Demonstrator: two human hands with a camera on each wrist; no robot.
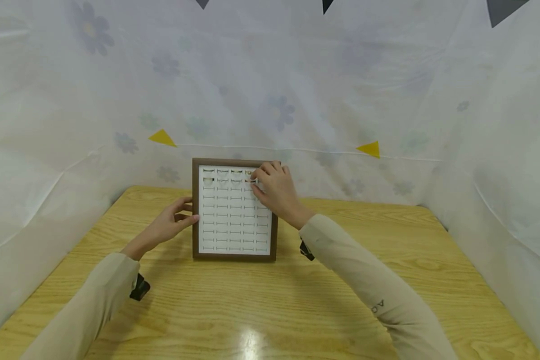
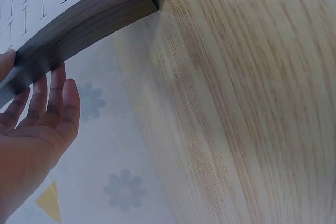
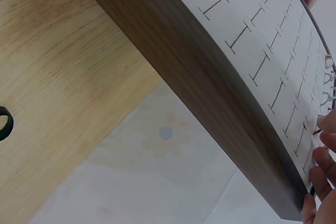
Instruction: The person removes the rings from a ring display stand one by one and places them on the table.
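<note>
1. Pale sheeting printed with faint flowers [image 1: 276, 112] and dotted with yellow triangles [image 1: 162, 138] closes in a light wooden desk [image 1: 261, 305] in the head view. A dark wooden frame [image 1: 194, 210] stands upright at the far middle of the desk, its white slotted board [image 1: 234, 220] facing the person. The left hand [image 1: 171, 225] rests against the frame's left edge, fingers straight, its grip relaxed. The right hand [image 1: 276, 190] is at the upper right corner, fingertips curled and pinching at a slot in the second row; small rings [image 1: 222, 181] sit in the top rows.

2. Left wrist view: the left hand [image 2: 39, 119] lies flat with straight fingers [image 2: 55, 85] against the frame's dark side [image 2: 79, 30], above the desk grain [image 2: 252, 103].

3. Right wrist view: the frame's edge [image 3: 210, 93] runs diagonally over the desk [image 3: 58, 66]; the right hand's fingertips [image 3: 321, 163] press on the board [image 3: 262, 40] near the rings [image 3: 328, 80]. Whether they pinch a ring cannot be told.
</note>
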